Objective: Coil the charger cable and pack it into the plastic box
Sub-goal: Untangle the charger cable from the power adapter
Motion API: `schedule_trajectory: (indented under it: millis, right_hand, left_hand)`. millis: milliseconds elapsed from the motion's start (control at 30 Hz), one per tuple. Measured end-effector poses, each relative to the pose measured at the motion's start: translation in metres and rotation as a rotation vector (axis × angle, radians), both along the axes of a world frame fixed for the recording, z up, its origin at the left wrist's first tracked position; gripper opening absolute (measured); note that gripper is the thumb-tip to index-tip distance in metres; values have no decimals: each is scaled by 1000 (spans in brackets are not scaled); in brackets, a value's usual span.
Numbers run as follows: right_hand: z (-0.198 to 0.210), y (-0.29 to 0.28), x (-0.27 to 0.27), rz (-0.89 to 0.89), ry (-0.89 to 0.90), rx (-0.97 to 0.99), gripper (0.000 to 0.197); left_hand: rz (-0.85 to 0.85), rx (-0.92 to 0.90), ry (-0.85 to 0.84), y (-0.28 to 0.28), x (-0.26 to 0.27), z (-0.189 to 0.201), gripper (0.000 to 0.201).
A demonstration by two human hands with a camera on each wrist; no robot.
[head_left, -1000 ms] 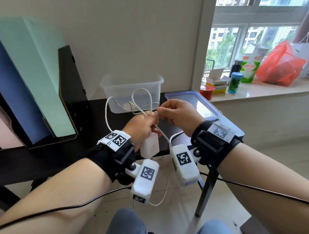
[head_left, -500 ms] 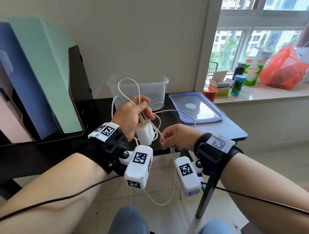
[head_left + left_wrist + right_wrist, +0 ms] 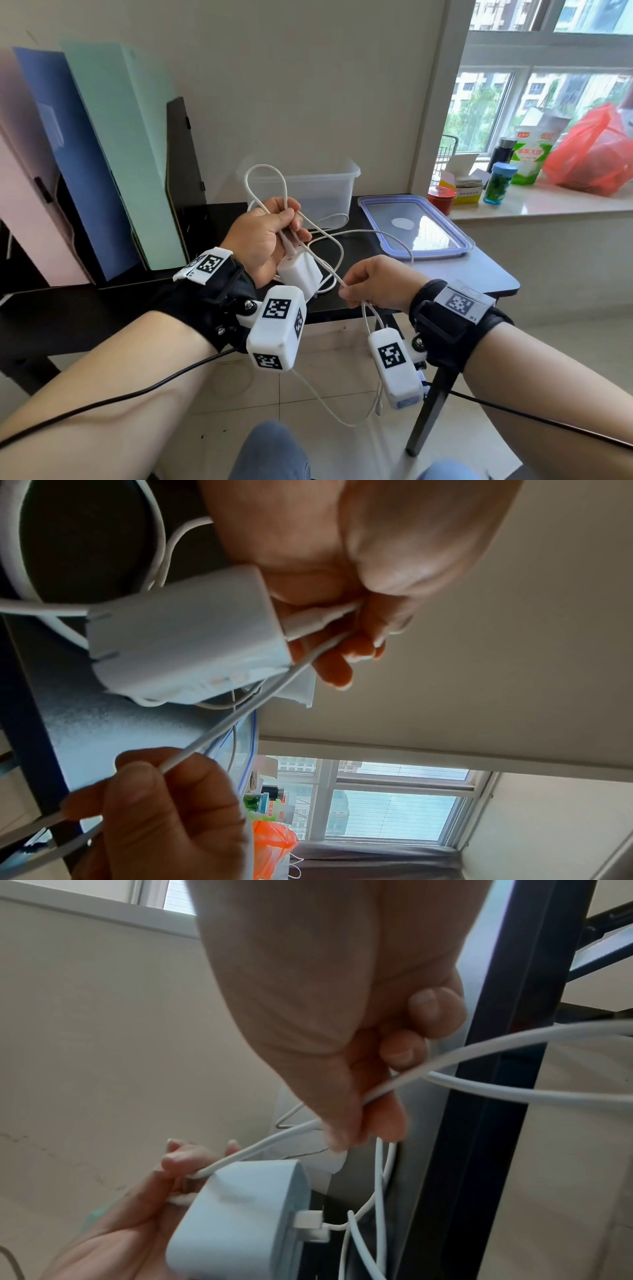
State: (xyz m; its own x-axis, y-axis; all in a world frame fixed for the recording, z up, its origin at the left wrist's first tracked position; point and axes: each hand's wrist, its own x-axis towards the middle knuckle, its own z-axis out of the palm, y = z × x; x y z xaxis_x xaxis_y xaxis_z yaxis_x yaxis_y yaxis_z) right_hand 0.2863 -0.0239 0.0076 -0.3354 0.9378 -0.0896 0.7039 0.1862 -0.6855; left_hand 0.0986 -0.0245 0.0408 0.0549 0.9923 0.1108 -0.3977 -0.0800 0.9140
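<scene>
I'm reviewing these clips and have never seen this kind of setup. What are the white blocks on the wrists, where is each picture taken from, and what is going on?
No robot here: a person works bare-handed. The white blocks are wrist cameras; a third camera sits on the head. The wide picture is the head view; the two close-ups look along each hand. The left hand grips the white charger brick and gathered loops of its cable. The right hand pinches a further stretch of cable, the rest hanging below. On the black table stand an open clear plastic box and its lid, lying beside it.
</scene>
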Motion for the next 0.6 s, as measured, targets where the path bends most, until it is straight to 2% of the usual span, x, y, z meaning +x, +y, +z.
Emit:
schedule_trajectory:
  millis: [100, 167, 300, 367, 500, 600]
  right_hand:
    - [-2, 0, 4, 2, -89, 28, 9]
    - [-4, 1, 7, 28, -158, 12, 4]
    - [0, 0, 10, 2, -74, 49, 3]
    - [3, 4, 9, -42, 40, 94, 5]
    - [12, 9, 10, -154, 533, 47, 15]
    - [22, 10, 3, -159, 690, 60, 13]
  left_hand:
    - [11, 4, -55, -1, -2, 4, 25]
    - [56, 8, -31, -1, -5, 6, 25]
    - [103, -10, 100, 1, -13, 7, 24]
    - [96, -16, 219, 1, -17, 5, 22]
    - [-10, -18, 464, -3, -20, -3, 15]
    - [-79, -10, 595, -4, -19, -9, 35]
